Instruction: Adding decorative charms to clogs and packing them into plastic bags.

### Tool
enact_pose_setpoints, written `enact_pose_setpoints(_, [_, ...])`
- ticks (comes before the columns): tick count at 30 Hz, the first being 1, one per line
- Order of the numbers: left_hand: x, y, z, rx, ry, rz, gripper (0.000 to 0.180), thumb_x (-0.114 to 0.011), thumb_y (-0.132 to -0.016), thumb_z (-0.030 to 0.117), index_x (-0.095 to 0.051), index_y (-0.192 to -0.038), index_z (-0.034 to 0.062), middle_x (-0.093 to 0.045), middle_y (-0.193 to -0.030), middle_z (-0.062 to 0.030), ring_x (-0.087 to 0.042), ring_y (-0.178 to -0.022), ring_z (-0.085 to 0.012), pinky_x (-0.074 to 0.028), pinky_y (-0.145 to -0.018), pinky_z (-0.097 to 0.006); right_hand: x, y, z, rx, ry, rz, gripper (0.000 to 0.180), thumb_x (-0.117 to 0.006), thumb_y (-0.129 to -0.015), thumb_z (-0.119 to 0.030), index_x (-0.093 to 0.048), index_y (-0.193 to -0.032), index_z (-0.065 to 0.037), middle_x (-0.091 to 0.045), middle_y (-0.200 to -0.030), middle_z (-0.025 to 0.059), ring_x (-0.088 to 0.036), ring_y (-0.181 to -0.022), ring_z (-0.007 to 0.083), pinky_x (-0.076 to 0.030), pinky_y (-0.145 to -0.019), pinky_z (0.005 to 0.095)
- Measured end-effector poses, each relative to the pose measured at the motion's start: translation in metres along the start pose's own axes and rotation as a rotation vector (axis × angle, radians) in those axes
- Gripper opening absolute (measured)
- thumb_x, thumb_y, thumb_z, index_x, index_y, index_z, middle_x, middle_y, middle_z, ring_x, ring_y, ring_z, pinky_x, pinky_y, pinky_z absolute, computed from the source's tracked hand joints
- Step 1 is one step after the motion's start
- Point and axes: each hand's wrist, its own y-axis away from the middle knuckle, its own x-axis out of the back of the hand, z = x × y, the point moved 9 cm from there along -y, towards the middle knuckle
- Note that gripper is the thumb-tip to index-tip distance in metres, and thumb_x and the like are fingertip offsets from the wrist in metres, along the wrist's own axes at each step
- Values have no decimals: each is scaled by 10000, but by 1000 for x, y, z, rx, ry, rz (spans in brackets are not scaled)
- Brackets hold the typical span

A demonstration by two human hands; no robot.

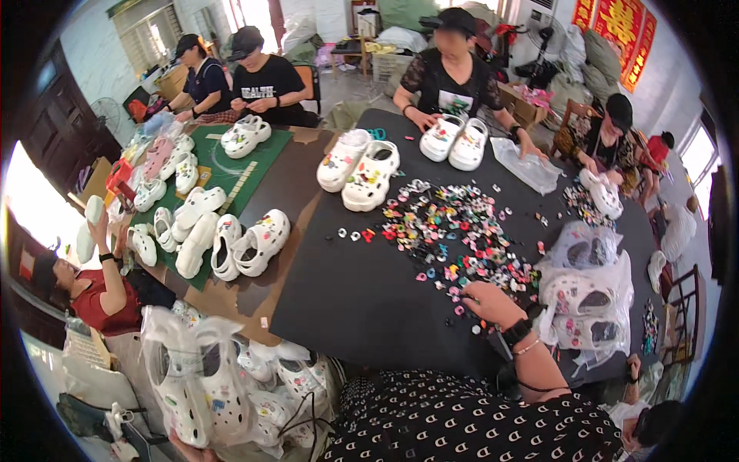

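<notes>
My right hand (491,302) reaches over the black table (346,300), fingertips down at the near edge of a wide scatter of small colourful shoe charms (454,231). Its fingers are curled away from me, so any grip is hidden. A black watch and a thin bracelet sit on that wrist. At the lower left, my left hand (187,450) shows only partly under a clear plastic bag of decorated white clogs (192,377), which it holds up near me.
A pair of white clogs (358,169) lies at the table's far middle, another pair (454,142) under the hands of a person opposite. Bagged clogs (585,300) pile at the right. More clogs (231,242) cover the brown table and green mat (265,154) at left, with several people seated around.
</notes>
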Motion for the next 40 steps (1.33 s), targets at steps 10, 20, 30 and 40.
enact_pose_setpoints(10, [-208, -32, 116, -148, -298, -531, 529, -697, -707, 219, -542, -1156, -13, -588, -1109, -152, -567, -1042, -287, -423, -917, -350, -2, 59, 5, -81, -197, 81, 205, -607, -852, -167, -629, -1010, -39, -641, -954, 144, -606, -894, 339, -481, -813, 413])
enact_pose_setpoints(20, [-488, -25, -63, -169, -191, -1177, 515, -648, -791, 97, -493, -1268, -20, -569, -1207, -202, -579, -1061, -306, -464, -892, -350, -31, 88, 25, -177, -244, 147, 200, -612, -843, -150, -621, -1003, -29, -632, -962, 147, -604, -937, 319, -482, -827, 406])
enact_pose_setpoints(30, [-476, -18, -51, 434, 91, -1023, 593, -537, -766, -108, -514, -1294, 162, -493, -1219, -167, -549, -942, -217, -494, -740, -287, -85, 37, 22, -192, -432, 123, 241, -600, -860, -112, -594, -1079, -11, -659, -963, 141, -647, -872, 276, -516, -773, 363])
enact_pose_setpoints(40, [-431, 4, -52, 670, -7, -871, 820, -671, -822, 500, -331, -1421, 55, -544, -1244, -97, -511, -954, -132, -428, -705, -278, -95, -12, -50, -87, -1846, -334, 467, -542, -943, -150, -411, -1375, -29, -634, -929, 46, -595, -854, 114, -460, -751, 246])
